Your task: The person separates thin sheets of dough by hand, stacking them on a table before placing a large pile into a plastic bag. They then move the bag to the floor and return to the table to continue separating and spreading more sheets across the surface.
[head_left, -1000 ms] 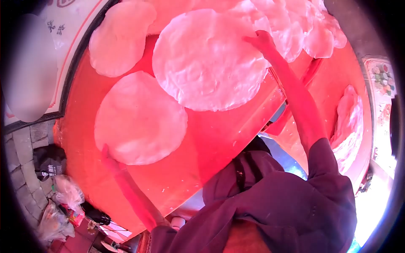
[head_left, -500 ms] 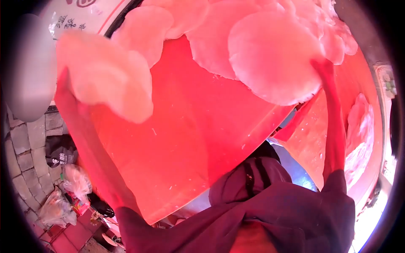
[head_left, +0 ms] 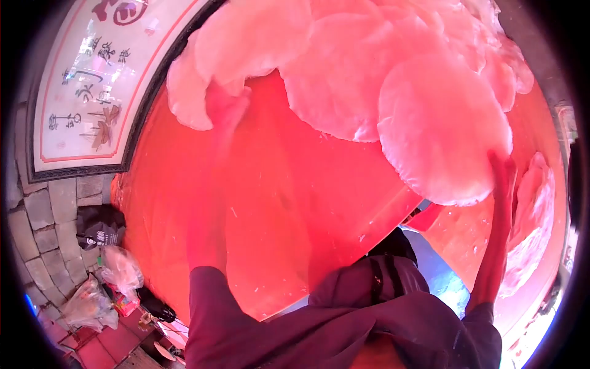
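Several thin, round, floppy sheets (head_left: 344, 74) that look like dough, tinted pink by the light, overlap along the far side of a red table (head_left: 276, 184). My right hand (head_left: 501, 167) grips the lower right edge of one large round sheet (head_left: 445, 129) that lies partly over the others. On the left, my left hand (head_left: 228, 107) is smeared by motion beside a drooping sheet (head_left: 189, 89). Whether its fingers touch or hold that sheet cannot be made out.
A framed panel with handwritten characters (head_left: 110, 80) stands at the left. A black bag (head_left: 99, 226) and clear plastic bags (head_left: 92, 304) lie on the paving below. More sheet material (head_left: 531, 215) rests at the right, past a gap in the red surface.
My left hand has swung rightward from the table's left side, and the sheet it carried is no longer raised there. My right hand and its sheet now appear lower and further right.
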Motion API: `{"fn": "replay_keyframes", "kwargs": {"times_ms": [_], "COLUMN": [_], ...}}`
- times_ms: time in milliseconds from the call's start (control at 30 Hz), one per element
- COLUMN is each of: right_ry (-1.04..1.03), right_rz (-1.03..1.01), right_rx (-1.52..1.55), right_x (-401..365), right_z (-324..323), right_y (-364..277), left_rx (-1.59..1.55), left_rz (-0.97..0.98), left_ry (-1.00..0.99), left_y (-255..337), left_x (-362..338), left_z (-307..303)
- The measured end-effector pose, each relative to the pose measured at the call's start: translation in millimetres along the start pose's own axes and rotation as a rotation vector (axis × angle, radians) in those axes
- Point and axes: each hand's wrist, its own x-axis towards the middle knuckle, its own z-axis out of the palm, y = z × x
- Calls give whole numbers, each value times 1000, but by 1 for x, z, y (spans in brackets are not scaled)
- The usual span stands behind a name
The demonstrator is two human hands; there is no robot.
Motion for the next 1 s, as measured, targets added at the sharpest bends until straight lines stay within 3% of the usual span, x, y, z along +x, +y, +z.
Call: {"fn": "replay_keyframes", "kwargs": {"times_ms": [33,67,100,133,233,433,533,700,733,800,900,1000], "right_ry": [-9,143,117,101,106,232,365,752,986,893,821,583], "right_rz": [14,102,95,90,-17,-23,-182,-387,-738,-954,-573,-218], "right_rx": [86,117,73,30,-140,63,-154,-698,-378,-499,-889,-1045], "right_x": [-12,-10,-16,-23,-22,-94,-95,-120,-106,-109,-129,-145], "right_z": [0,-11,-8,0,-22,-58,-152,-348,-341,-372,-379,-334], "right_y": [-4,51,41,15,47,-119,-122,-115,-105,-78,9,120], "left_rx": [108,206,331,385,422,286,207,-26,-65,-109,-180,-405], "left_rz": [39,64,98,175,252,468,485,294,243,136,75,64], "left_ry": [-53,-98,-163,-100,-120,-135,-163,-615,-736,-974,-1159,-1070], "left_y": [12,22,35,29,-21,-58,-53,-11,4,34,94,197], "left_x": [-2,4,5,11,37,95,88,39,27,6,-22,-64], "left_z": [10,17,19,31,47,57,16,-59,-73,-102,-132,-166]}}
